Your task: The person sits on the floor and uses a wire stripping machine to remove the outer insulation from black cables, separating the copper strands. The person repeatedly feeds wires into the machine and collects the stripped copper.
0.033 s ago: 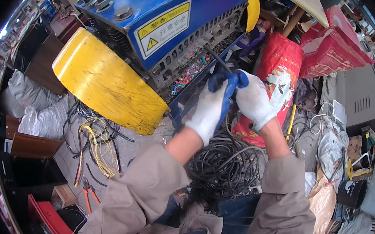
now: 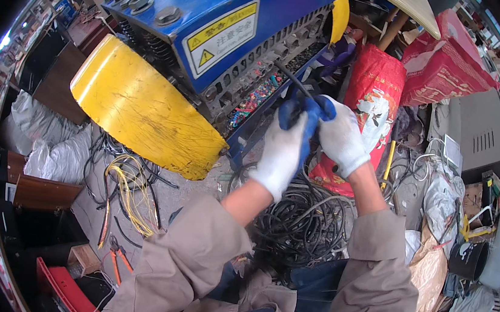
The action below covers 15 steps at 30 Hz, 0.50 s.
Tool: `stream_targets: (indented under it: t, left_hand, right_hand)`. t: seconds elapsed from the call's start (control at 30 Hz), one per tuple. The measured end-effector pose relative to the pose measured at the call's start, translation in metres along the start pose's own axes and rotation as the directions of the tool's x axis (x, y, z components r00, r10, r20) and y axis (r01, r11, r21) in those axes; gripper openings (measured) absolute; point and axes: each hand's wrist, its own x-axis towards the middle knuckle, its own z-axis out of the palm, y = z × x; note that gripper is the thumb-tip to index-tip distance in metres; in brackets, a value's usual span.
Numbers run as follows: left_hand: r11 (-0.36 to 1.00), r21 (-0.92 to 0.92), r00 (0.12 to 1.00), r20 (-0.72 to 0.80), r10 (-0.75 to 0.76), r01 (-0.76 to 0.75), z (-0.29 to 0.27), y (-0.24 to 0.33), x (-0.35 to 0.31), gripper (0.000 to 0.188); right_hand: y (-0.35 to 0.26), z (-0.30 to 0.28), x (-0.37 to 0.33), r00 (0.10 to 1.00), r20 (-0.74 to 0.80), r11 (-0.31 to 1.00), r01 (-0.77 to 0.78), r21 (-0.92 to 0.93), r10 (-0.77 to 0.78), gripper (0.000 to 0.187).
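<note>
A dark cable (image 2: 293, 77) runs from a hole in the front of the blue cable-stripping machine (image 2: 260, 2) down to my gloved hands. My left hand (image 2: 290, 130), in a white glove with blue fingers, is closed around it, fingers curled. Beside it, nearly touching, my right hand (image 2: 341, 132) pinches the same cable with thumb and fingers. The fingertips partly hide the cable there. Below my hands lies a tangled heap of black cable (image 2: 307, 223). Colourful plastic scraps (image 2: 259, 99) fill the trough along the machine's front.
A scuffed yellow guard (image 2: 145, 108) juts from the machine's left side. Stripped yellow wires (image 2: 131, 186) and orange-handled pliers (image 2: 119, 258) lie on the floor at left. Red sacks (image 2: 386, 79) stand at right, near a grey metal case (image 2: 478, 134). White sacks (image 2: 59, 142) lie far left.
Both hands stay on the cable, with only a very small shift in their position. The whole view has moved slightly.
</note>
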Motion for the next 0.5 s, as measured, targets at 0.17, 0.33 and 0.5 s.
stream_targets:
  t: [0.17, 0.33, 0.5]
  left_hand:
    - [0.78, 0.24, 0.814, 0.229, 0.534, -0.578, 0.011, 0.013, -0.059, 0.051]
    - [0.793, 0.309, 0.824, 0.42, 0.381, -0.524, 0.017, 0.026, -0.078, 0.039]
    - [0.842, 0.191, 0.77, 0.54, 0.339, -0.504, 0.02, 0.031, -0.085, 0.043]
  right_hand:
    - [0.061, 0.044, -0.031, 0.948, -0.316, 0.967, 0.118, 0.225, -0.042, 0.034]
    - [0.117, 0.165, -0.1, 0.96, -0.161, 0.97, -0.238, -0.045, 0.228, 0.045]
    - [0.141, 0.271, -0.194, 0.766, 0.409, 0.843, -0.311, -0.439, 0.496, 0.088]
